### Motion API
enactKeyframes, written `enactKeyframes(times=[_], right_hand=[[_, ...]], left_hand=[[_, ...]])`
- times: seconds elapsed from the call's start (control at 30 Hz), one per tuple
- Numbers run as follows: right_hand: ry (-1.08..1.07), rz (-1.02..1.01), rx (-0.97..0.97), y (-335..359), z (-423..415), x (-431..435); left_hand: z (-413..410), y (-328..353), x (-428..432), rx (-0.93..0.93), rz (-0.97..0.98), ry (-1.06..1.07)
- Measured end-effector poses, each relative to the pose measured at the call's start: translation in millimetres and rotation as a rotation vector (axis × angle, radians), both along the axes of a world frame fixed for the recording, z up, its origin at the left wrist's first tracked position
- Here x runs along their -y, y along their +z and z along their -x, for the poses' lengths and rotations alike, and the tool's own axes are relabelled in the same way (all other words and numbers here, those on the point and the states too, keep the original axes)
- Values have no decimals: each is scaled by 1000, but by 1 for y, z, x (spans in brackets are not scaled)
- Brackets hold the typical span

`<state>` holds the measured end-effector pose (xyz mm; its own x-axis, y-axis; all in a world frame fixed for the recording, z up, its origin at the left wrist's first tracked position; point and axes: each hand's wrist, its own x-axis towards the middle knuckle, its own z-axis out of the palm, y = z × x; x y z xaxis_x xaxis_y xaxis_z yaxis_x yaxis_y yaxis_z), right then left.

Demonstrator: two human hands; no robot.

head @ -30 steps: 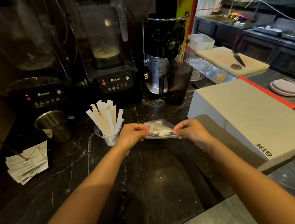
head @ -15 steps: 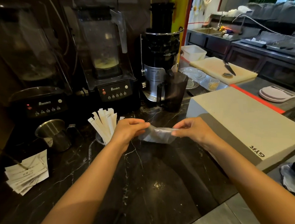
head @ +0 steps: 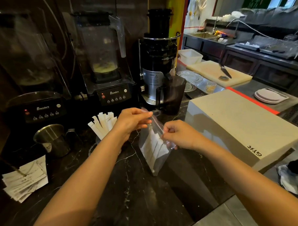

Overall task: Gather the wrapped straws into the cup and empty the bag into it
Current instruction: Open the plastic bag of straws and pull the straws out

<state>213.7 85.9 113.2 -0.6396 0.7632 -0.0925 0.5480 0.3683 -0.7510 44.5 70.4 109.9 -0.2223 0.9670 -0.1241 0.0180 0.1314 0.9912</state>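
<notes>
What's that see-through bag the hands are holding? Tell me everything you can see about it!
The bag is small, clear and made of thin, crinkly plastic. It hangs upright above the dark marble counter, its top edge high and its bottom corner low. White paper-wrapped straws show through it, lying lengthwise inside. The left hand pinches the top edge and the right hand pinches its right side. Whether the bottom touches the counter is unclear.
</notes>
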Motion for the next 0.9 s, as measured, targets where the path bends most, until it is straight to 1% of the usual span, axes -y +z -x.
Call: enactKeyframes(times=[0.13, 0.2, 0.27, 0.33, 0.4, 0.47, 0.63, 0.9], right_hand=[[10, 213, -109, -3, 11, 6], [7, 272, -164, -6, 14, 8], [6, 312, -201, -10, 17, 9], [-8, 345, -224, -14, 21, 10], [2, 359, -238, -14, 23, 11], [35, 384, -261, -13, 23, 12], [67, 498, -329, -14, 22, 12], [46, 551, -357, -18, 21, 6]], left_hand=[[-1, -2, 3, 74, -2, -1], [-1, -6, 8, 70, 30, -6], [-2, -10, 14, 37, 84, -59], [-4, -13, 18, -43, 141, -129], [-7, -15, 21, -121, 163, -198], [-7, -17, 23, -144, 175, -256], [-7, -18, 24, -88, 182, -316], [-4, -20, 22, 19, 171, -354]])
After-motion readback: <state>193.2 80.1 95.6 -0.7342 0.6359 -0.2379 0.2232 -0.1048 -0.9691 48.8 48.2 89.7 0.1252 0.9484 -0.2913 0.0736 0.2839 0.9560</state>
